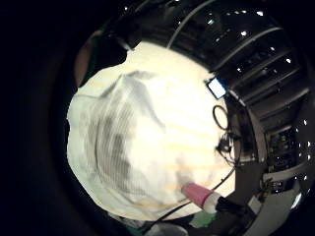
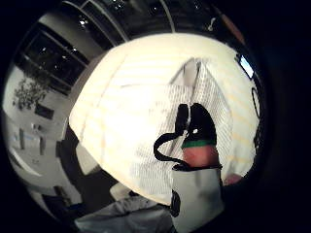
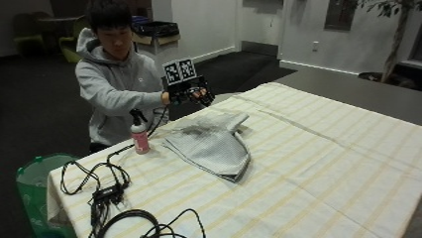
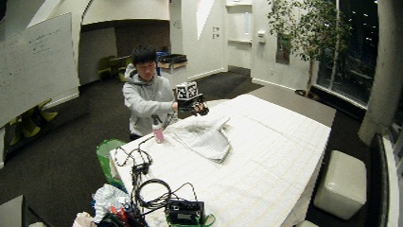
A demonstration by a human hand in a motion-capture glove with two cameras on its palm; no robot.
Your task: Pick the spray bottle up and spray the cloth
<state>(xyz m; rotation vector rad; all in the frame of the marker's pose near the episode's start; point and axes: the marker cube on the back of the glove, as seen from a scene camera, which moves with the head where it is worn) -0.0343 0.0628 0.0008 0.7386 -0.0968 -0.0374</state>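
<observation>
Gloved right hand (image 3: pixel 190 94) raised above the cloth (image 3: pixel 211 141) — fingers spread, holding nothing. Spray bottle (image 3: pixel 139 133) upright beside the cloth.

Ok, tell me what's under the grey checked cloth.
The grey checked cloth lies on the cream striped tablecloth. Whatever its folds cover cannot be seen.
</observation>
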